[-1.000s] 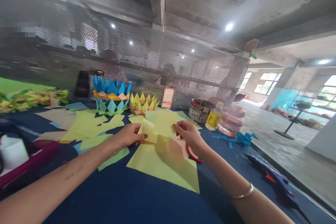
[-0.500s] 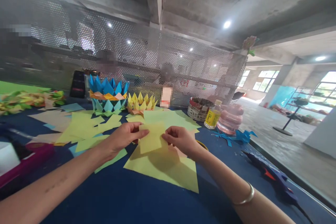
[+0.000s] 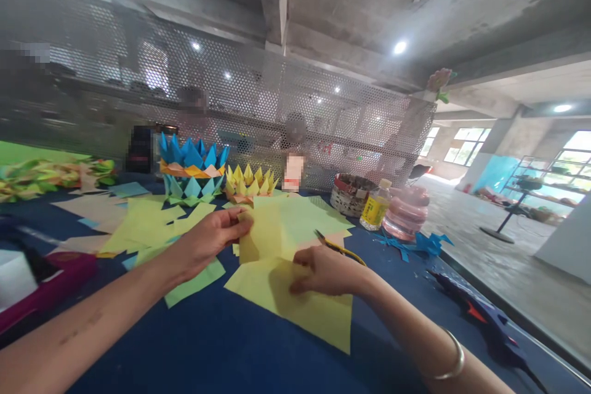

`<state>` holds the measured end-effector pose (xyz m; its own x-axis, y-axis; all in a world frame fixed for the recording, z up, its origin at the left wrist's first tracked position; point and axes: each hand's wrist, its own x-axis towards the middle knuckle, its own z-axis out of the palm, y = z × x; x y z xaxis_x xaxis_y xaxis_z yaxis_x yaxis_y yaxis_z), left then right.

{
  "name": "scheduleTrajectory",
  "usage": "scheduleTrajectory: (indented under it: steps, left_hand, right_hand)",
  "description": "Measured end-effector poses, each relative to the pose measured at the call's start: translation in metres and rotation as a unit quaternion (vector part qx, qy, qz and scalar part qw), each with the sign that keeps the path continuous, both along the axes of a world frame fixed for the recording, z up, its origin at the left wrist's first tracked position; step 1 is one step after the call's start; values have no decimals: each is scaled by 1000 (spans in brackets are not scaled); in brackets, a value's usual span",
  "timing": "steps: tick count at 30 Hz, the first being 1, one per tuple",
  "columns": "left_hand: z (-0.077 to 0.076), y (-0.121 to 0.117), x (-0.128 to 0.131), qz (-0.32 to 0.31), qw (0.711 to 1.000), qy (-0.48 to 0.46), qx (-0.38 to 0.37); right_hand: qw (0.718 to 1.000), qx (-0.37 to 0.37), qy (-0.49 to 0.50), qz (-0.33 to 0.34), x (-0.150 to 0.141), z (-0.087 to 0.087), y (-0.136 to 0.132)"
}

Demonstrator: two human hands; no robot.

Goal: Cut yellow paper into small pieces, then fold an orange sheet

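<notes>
My left hand (image 3: 219, 237) is closed, pinching a small yellow paper piece (image 3: 262, 237) by its left edge and holding it upright. My right hand (image 3: 325, 271), fingers and thumb apart, rests low over a larger yellow paper sheet (image 3: 290, 308); whether the fingertips touch it is hard to tell. Just behind the right hand lie yellow-handled scissors (image 3: 339, 247), partly covered by it. A pale green sheet (image 3: 309, 215) spreads beyond both hands. Loose yellow-green sheets (image 3: 143, 225) lie left of my left hand.
Folded paper rings, blue (image 3: 194, 157) and yellow (image 3: 250, 183), stand at the back. A woven basket (image 3: 353, 197), a yellow-labelled bottle (image 3: 375, 206), a pink container (image 3: 406, 212) and blue scraps (image 3: 427, 243) are at right. A glue gun (image 3: 482, 314) lies near the table edge.
My right hand has let go of the small yellow piece and moved down over the larger sheet. The scissors now show more. The left hand keeps its hold, slightly lower left.
</notes>
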<state>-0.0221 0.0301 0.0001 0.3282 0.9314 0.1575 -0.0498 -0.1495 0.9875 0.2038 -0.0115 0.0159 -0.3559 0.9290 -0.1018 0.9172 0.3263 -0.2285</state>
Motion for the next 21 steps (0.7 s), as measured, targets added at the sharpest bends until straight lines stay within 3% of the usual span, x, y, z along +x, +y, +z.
scheduleTrajectory:
  steps: [3, 9, 14, 21]
  left_hand:
    - [-4, 0, 2, -32, 999, 28, 27]
    - [-16, 10, 2, 1, 992, 61, 109]
    - [-17, 6, 4, -20, 990, 108, 90]
    - [-20, 3, 8, 17, 992, 95, 83]
  right_hand:
    - [1000, 20, 22, -7, 4, 5, 2]
    - [997, 82, 13, -2, 3, 9, 1]
    - [994, 112, 2, -7, 1, 3, 2]
    - [988, 150, 28, -22, -4, -3, 5]
